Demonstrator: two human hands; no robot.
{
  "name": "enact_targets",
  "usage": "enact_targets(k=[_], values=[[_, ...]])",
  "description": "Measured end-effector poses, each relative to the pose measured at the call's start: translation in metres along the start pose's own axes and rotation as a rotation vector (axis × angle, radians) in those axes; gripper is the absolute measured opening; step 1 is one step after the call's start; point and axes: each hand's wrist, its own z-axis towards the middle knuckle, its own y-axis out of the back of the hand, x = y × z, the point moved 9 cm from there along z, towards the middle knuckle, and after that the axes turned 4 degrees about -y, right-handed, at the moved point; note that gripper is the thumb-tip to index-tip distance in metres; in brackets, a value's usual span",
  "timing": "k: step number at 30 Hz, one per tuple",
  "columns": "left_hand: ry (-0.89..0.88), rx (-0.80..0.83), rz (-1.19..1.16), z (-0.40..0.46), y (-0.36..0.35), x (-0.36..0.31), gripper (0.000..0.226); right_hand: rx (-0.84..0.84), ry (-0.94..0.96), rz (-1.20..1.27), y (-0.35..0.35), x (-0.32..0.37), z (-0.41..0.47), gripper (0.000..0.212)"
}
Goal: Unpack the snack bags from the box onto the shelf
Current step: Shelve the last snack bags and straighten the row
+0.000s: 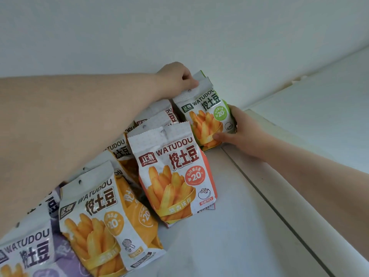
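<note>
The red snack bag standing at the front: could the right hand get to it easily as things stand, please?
Probably yes. The right hand holds the green bag just behind the red bag, and the shelf on that side is bare.

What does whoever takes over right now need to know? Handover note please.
Left hand: pinching the top seal of the green-trimmed foil snack bag.
Right hand: gripping that bag's lower right side.
The bag stands upright at the back of the white shelf.
Done: red-trimmed bag, orange-trimmed bag and purple-trimmed bag stand in rows in front.
Left: release the green bag. The box isn't in view, so the remaining count is unknown.
</note>
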Motion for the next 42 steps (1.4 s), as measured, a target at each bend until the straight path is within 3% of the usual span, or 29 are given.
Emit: enact_targets(k=[12, 19, 21, 24, 27, 37, 42], values=[[-0.066, -0.135, -0.24, -0.002, 0.019, -0.012, 0.041, 0.101, 0.034, 0.131, 0.005, 0.002, 0.003, 0.083], [0.049, 0.014, -0.557, -0.007, 0.004, -0.008, 0.009, 0.128, 0.057, 0.123, 0.014, -0.003, -0.007, 0.1], [0.052, 0.02, -0.439, -0.005, 0.003, -0.002, 0.006, 0.127, 0.037, 0.139, 0.012, -0.004, -0.007, 0.095], [0.09, 0.066, -0.202, -0.006, -0.002, 0.008, 0.024, 0.101, 0.02, 0.119, 0.005, 0.0, -0.002, 0.077], [0.098, 0.056, -0.217, -0.011, 0.0, 0.013, 0.034, 0.081, -0.001, 0.091, 0.001, 0.002, 0.004, 0.067], [-0.005, 0.049, -0.21, -0.014, -0.006, 0.013, 0.034, 0.128, -0.063, -0.046, -0.001, -0.002, 0.015, 0.062], [-0.037, 0.062, -0.173, -0.014, -0.009, 0.014, 0.043, 0.181, -0.097, 0.039, -0.005, -0.007, 0.018, 0.058]])
